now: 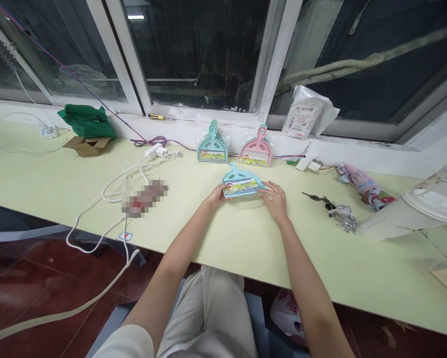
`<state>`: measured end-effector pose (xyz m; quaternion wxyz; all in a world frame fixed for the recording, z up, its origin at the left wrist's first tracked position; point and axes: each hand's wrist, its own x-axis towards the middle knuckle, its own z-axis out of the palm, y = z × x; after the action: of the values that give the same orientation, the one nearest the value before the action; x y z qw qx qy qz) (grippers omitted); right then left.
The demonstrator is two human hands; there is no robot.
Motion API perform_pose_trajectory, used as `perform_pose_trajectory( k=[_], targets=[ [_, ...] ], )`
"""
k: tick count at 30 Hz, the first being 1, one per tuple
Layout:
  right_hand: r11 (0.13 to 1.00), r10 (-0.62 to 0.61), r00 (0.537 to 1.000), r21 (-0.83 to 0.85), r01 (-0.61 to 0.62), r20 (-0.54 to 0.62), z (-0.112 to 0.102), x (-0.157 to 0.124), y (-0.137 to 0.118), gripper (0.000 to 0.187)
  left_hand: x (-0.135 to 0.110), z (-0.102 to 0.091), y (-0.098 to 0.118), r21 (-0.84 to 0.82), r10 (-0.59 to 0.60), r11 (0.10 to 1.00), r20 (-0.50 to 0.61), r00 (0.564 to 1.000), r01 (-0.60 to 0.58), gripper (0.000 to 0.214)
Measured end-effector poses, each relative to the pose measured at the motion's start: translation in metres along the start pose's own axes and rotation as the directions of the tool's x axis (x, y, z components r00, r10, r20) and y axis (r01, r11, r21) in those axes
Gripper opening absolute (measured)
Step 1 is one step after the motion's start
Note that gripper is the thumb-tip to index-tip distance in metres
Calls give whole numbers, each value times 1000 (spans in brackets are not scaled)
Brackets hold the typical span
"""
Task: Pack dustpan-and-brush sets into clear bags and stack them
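In the head view a blue mini dustpan-and-brush set (pixel 241 185) with a printed label is held just above or on the table; I cannot tell which. My left hand (pixel 218 194) is closed on its lower left edge. At its right edge my right hand (pixel 274 200) pinches the set or its clear wrapper between thumb and fingers, with the other fingers loosely bent. Behind it, against the wall, lean a stack of green dustpan sets (pixel 213 144) and a stack of pink dustpan sets (pixel 256 146), both labelled and in clear wrapping.
White cables (pixel 107 191) and a power strip lie to the left, near a green bag (pixel 86 121) on a cardboard box (pixel 88 146). Keys (pixel 342 217), a folded umbrella (pixel 365 185) and a white bucket (pixel 398 216) are on the right. A white package (pixel 304 115) stands by the window.
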<state>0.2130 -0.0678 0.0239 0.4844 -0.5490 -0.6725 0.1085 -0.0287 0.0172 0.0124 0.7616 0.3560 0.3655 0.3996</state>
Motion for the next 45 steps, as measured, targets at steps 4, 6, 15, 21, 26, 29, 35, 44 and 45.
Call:
perform_pose_trajectory(
  k=[4,6,15,21,26,29,35,44,45],
  targets=[
    [986,74,989,156,-53,-129,2,1,7,13,0,0,-3,117,-75,991,127,989,60,27],
    [980,121,979,175,-91,-166,1,0,13,16,-2,3,-4,169,-62,985,195,979,28,26],
    [946,284,899,248,-207,-335,9,-2,14,34,-15,20,-5,312,53,938,299,953,-150,60],
    [536,609,789,689,-488,84,14,-1,23,48,-24,40,-9,260,226,929,163,960,-263,86],
    [467,661,748,813,-348,-59,12,3,20,42,-41,64,-12,412,469,713,321,823,-567,88],
    [467,657,747,834,-293,-105,10,4,18,45,-42,63,-12,553,543,544,342,767,-631,45],
    [455,682,723,840,-296,-114,10,5,25,42,-28,46,-9,650,525,249,533,664,-718,58],
    [641,576,787,720,-266,-221,18,10,42,46,-10,62,-19,743,724,436,46,688,-508,50],
    [672,556,794,695,-255,-247,20,15,47,45,-3,63,-16,769,727,436,4,686,-467,60]
  ],
)
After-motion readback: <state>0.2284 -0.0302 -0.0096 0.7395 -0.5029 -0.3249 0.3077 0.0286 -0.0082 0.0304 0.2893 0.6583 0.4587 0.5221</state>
